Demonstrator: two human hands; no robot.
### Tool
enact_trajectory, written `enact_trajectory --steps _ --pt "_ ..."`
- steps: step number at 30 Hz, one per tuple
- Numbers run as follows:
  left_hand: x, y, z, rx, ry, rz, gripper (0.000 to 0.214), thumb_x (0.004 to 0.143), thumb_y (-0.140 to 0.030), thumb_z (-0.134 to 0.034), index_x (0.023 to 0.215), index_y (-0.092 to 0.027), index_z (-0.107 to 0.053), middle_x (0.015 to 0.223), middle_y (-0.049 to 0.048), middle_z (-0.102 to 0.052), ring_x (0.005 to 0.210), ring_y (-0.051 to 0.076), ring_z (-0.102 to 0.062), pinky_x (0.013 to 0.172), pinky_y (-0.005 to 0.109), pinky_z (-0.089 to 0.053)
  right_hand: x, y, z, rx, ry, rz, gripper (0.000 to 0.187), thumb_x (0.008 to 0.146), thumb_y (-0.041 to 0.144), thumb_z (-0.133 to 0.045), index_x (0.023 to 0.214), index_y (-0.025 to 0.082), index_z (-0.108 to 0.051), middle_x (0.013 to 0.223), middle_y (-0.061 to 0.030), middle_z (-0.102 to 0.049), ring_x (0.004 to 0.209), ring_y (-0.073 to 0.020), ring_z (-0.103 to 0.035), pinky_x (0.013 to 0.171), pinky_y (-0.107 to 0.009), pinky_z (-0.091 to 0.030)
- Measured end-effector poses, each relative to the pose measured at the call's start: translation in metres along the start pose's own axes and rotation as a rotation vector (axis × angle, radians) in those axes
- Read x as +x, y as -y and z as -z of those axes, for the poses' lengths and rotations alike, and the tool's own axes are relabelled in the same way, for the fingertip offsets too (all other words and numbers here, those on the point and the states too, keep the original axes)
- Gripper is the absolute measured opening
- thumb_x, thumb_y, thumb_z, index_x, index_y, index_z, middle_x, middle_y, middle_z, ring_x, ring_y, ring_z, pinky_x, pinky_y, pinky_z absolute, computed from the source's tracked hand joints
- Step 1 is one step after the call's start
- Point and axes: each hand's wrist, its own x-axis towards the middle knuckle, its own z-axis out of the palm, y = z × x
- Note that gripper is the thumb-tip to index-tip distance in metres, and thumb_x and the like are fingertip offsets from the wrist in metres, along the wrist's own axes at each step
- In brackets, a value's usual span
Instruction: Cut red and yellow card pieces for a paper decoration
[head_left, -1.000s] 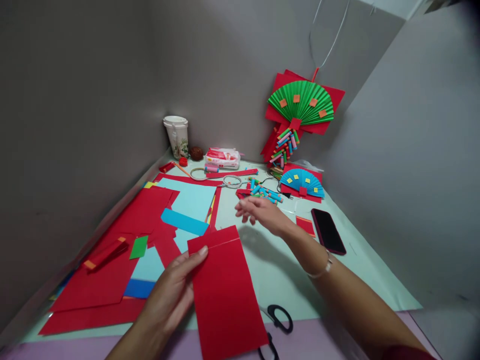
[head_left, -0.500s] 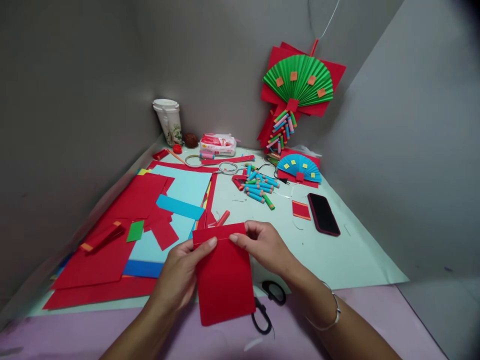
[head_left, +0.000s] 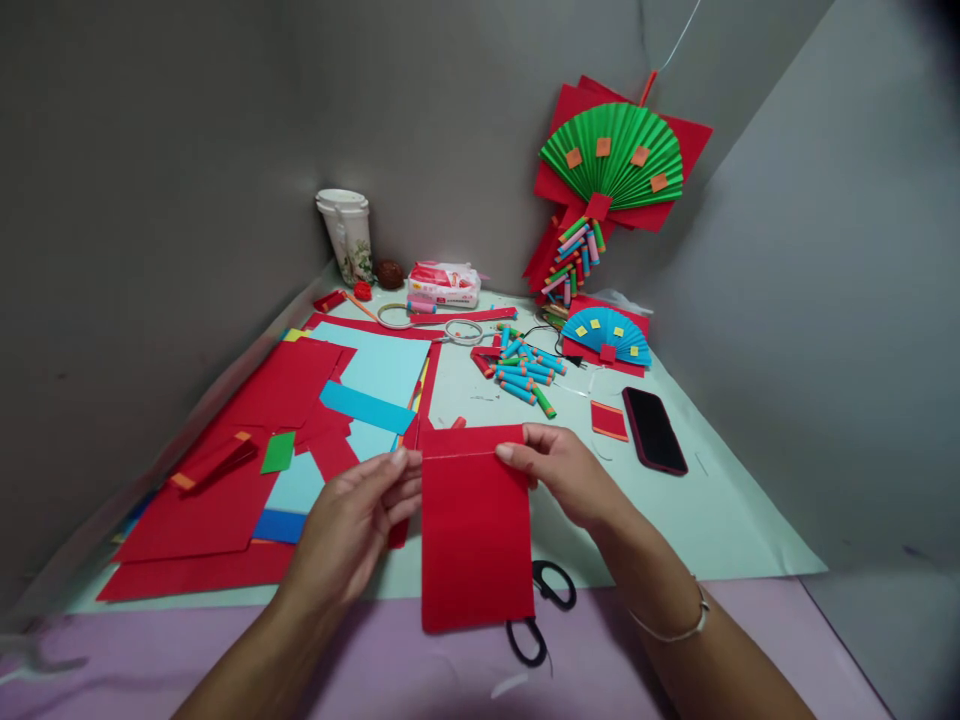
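A folded red paper [head_left: 476,535] hangs upright in front of me, with a crease across it near the top. My right hand [head_left: 566,470] pinches its upper right corner, thumb in front and fingers behind. At the left edge, the fingers of my left hand [head_left: 367,510] reach the paper, their tips partly hidden there. The left thumb lies off the paper, and the fingers are loosely stretched. Below the paper's lower right, black scissors handles [head_left: 555,585] show; the blades are hidden.
Red sheets [head_left: 187,520] and a blue strip [head_left: 367,407] cover the left side. Small paper rolls [head_left: 525,370] lie mid-table, a phone [head_left: 655,430] to their right. Behind are a blue fan [head_left: 606,335], a hanging green fan [head_left: 615,150], a tissue pack [head_left: 444,287] and cups [head_left: 349,235].
The red paper has shifted right and slightly up. My left thumb has come off its face and moved to the left edge; my right hand still grips the upper right corner.
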Motion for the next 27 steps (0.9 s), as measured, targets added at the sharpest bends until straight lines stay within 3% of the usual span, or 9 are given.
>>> enact_trajectory --steps 5,9,10,12,15,20,27 --pt "0.007 -0.004 0.006 0.095 -0.100 -0.091 0.016 0.088 -0.011 -0.057 0.103 -0.013 -0.065 0.087 0.0135 -0.076 0.080 0.021 -0.074 0.072 0.028 -0.061 -0.010 0.014 0.014 -0.106 -0.237 0.208 0.028 0.083 0.046 -0.069 0.074 0.020 -0.061 0.065 0.0017 -0.057 0.058 -0.0122 -0.049 0.054 -0.025 -0.041" --pt "0.009 -0.006 0.005 0.111 -0.115 -0.135 0.026 0.085 -0.006 -0.057 0.110 -0.014 -0.061 0.090 0.0126 -0.077 0.084 0.021 -0.075 0.075 0.029 -0.061 -0.023 0.020 0.008 -0.323 -0.478 0.593 0.007 0.087 0.030 -0.067 0.086 0.024 -0.065 0.081 -0.0018 -0.065 0.072 -0.0171 -0.061 0.065 -0.030 -0.052" --pt "0.010 -0.006 0.005 0.107 -0.128 -0.148 0.026 0.084 -0.006 -0.059 0.109 -0.014 -0.061 0.091 0.0120 -0.077 0.086 0.021 -0.074 0.077 0.028 -0.061 -0.024 0.020 0.007 -0.395 -0.507 0.719 0.001 0.088 0.025 -0.066 0.090 0.025 -0.066 0.086 -0.0026 -0.067 0.079 -0.0186 -0.064 0.070 -0.033 -0.054" --pt "0.012 -0.004 0.005 0.093 -0.170 -0.170 0.022 0.081 -0.008 -0.064 0.102 -0.015 -0.064 0.092 0.0097 -0.077 0.085 0.019 -0.074 0.076 0.025 -0.060 -0.024 0.019 0.004 -0.550 -0.510 0.972 0.013 0.088 0.016 -0.064 0.097 0.025 -0.066 0.093 -0.0042 -0.069 0.089 -0.0213 -0.066 0.079 -0.038 -0.056" --pt "0.016 0.002 0.009 0.109 -0.188 -0.156 0.012 0.078 -0.020 -0.073 0.088 -0.016 -0.067 0.086 0.0061 -0.075 0.077 0.017 -0.073 0.068 0.021 -0.059 -0.021 0.014 0.001 -0.714 -0.480 1.213 0.027 0.086 0.006 -0.061 0.106 0.025 -0.064 0.101 -0.0065 -0.069 0.096 -0.0229 -0.067 0.081 -0.041 -0.058" --pt "0.021 0.012 0.017 0.205 -0.075 -0.148 0.028 0.072 -0.040 -0.079 0.076 -0.016 -0.066 0.064 -0.0006 -0.065 0.055 0.009 -0.059 0.054 0.017 -0.050 -0.008 -0.005 0.000 -0.745 -0.489 1.336 0.037 0.085 -0.002 -0.055 0.111 0.024 -0.063 0.104 -0.0078 -0.067 0.102 -0.0233 -0.066 0.084 -0.042 -0.059" --pt "0.016 0.012 0.013 0.200 0.031 -0.156 0.031 0.083 -0.042 -0.067 0.066 -0.018 -0.055 0.054 -0.0052 -0.054 0.046 0.006 -0.043 0.045 0.015 -0.036 0.014 -0.039 0.002 -0.735 -0.416 1.348 0.035 0.084 0.000 -0.058 0.111 0.022 -0.063 0.108 -0.0108 -0.065 0.106 -0.0254 -0.065 0.086 -0.044 -0.059"
